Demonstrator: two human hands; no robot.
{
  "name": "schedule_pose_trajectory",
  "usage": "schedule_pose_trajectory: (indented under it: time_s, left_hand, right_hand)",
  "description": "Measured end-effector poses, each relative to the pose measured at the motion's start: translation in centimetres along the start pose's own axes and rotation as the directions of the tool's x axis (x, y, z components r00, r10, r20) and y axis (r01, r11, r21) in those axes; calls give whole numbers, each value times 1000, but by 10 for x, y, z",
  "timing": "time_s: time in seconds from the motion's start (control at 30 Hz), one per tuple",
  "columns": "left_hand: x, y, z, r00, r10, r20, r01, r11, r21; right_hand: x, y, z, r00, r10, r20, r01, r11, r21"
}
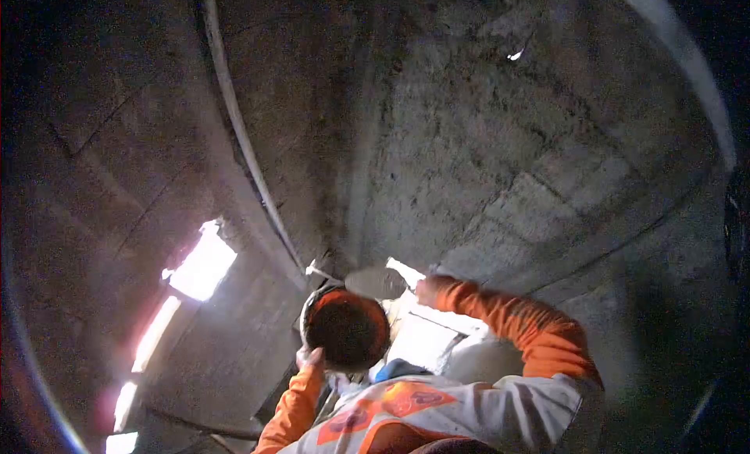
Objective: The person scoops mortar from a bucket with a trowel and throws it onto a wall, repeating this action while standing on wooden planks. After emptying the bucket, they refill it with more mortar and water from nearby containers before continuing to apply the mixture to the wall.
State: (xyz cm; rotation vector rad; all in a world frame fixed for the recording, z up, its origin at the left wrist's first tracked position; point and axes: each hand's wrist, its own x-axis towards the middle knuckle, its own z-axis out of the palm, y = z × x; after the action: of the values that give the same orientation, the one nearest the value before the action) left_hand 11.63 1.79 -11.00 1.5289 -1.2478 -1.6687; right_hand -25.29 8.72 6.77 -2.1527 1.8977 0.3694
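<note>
My left hand [310, 356] is closed on the side of a round bucket [307, 317], whose inside is orange and dark. What lies in the bottom of the bucket is too dark to make out. Over the bucket's far right rim is a flat grey rounded blade, apparently of a trowel [375, 283]. To its right, my right hand [429, 290] is closed and blurred, seemingly on the trowel's handle, which glare hides. Both arms wear orange sleeves; the right one has dark stains.
A rough grey wall [469, 157] curves ahead and overhead. A pale pipe or cable [246, 145] runs down it at left. Bright openings [203, 263] show at lower left, and another bright opening [422, 341] lies behind my right hand. A blue item [400, 369] sits near my chest.
</note>
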Motion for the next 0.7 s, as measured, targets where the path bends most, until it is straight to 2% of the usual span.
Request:
schedule_pose_trajectory:
  time_s: [0.03, 0.07, 0.1, 0.13, 0.17, 0.2, 0.23, 0.27, 0.3, 0.37, 0.43, 0.47, 0.53, 0.57, 0.6, 0.63, 0.67, 0.7]
  left_hand:
    - [-5, -5, -1, 999, -54, -9, 53, 996, -74]
    - [-3, -27, 2, 992, -58, -114, 48, 995, -89]
    - [-2, -39, 1, 986, -113, -125, 90, 981, -174]
    - [6, -59, -7, 951, -280, -131, 287, 957, 43]
    - [-17, -44, -3, 968, -182, -175, 155, 975, -157]
    - [-17, -51, -11, 968, -202, -151, 176, 970, -170]
    - [-22, -60, -20, 966, -226, -128, 202, 963, -179]
    - [-46, -22, -15, 931, -318, -181, 269, 930, -251]
    - [-72, 23, -11, 881, -414, -230, 332, 887, -322]
    - [-89, 24, -19, 904, -348, -249, 244, 898, -366]
    - [-82, -4, -32, 792, -405, -457, 418, 905, -79]
    - [-78, -37, -45, 792, -353, -498, 452, 888, 89]
    - [-68, -117, -67, 789, -333, -517, 442, 891, 101]
    - [-66, -135, -73, 795, -299, -528, 412, 905, 108]
    - [-78, -106, -65, 754, -249, -608, 353, 934, 55]
    - [-81, -79, -65, 754, -246, -610, 353, 934, 59]
    - [-87, -59, -66, 749, -358, -557, 444, 896, 21]
    - [-93, -51, -68, 729, -468, -500, 536, 844, -9]
  right_hand:
    - [17, 50, 25, 988, -137, -68, 126, 982, -140]
    - [-3, 48, -65, 931, 166, -325, -61, 948, 312]
    - [-2, 62, -131, 918, 166, -360, -9, 916, 400]
    - [2, 75, -193, 906, 166, -390, 49, 872, 486]
    - [1, 69, -265, 835, 437, -333, -230, 828, 511]
    - [25, 134, -285, 797, 247, -551, 26, 897, 441]
    - [37, 154, -327, 702, 327, -632, -25, 899, 438]
    - [48, 173, -369, 592, 400, -700, -75, 892, 446]
    - [59, 188, -403, 539, 423, -729, -89, 889, 450]
    - [80, 216, -472, 426, 463, -778, -113, 880, 462]
    - [106, 249, -476, 393, 459, -796, 0, 866, 500]
    - [101, 213, -458, 462, 296, -836, -57, 950, 306]
    - [101, 145, -392, 444, 140, -885, -352, 935, -29]
    - [120, 166, -351, 621, 189, -760, -316, 948, -22]
    - [124, 149, -305, 630, 177, -756, -240, 970, 28]
    - [127, 132, -260, 638, 166, -752, -163, 983, 78]
    - [143, 131, -222, 774, 273, -572, -342, 940, -15]
    - [159, 130, -184, 862, 362, -355, -444, 877, -183]
